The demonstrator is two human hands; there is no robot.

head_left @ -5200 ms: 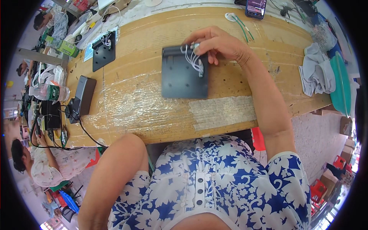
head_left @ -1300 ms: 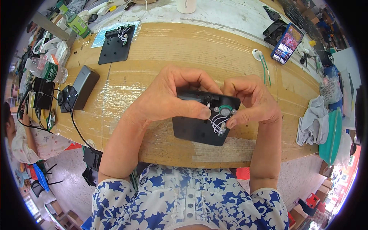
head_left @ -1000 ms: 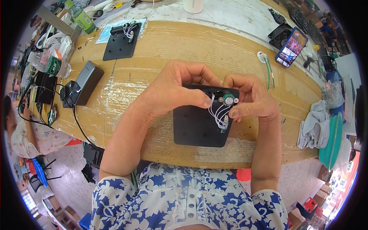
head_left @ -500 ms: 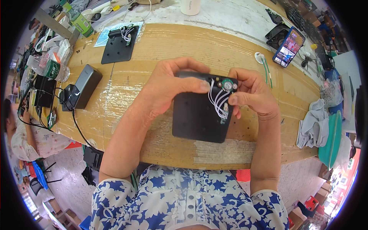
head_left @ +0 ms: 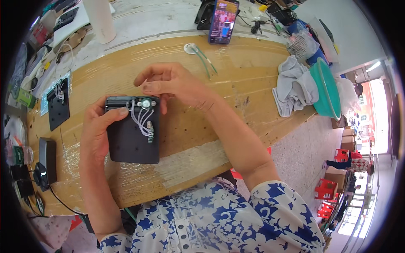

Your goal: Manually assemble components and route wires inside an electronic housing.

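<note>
My left hand (head_left: 98, 122) grips the left edge of a flat black plastic panel (head_left: 130, 147), its thumb pressed on the front near the top. Along the panel's upper part runs a raised black housing, with a small green circuit board bearing a round silver part (head_left: 146, 103) at the right end. Several white wires (head_left: 137, 120) loop from there down to a small connector board (head_left: 150, 131). Just above the panel's top right corner, my right hand (head_left: 168, 84) is loosely curled, thumb and fingers apart, with nothing visible in it.
A similar wired black panel (head_left: 59, 105) lies at the left on a blue sheet. A grey-black box (head_left: 47, 158) with a cable stands nearer. Beyond my hands are a white disc with green wires (head_left: 190, 49) and a propped phone (head_left: 223, 21). Grey cloth (head_left: 291, 84) and a green basin (head_left: 325, 88) sit right.
My right hand has let go of the panel's right edge and lifted above its corner. The left hand still holds the panel. The view has swung to the right.
</note>
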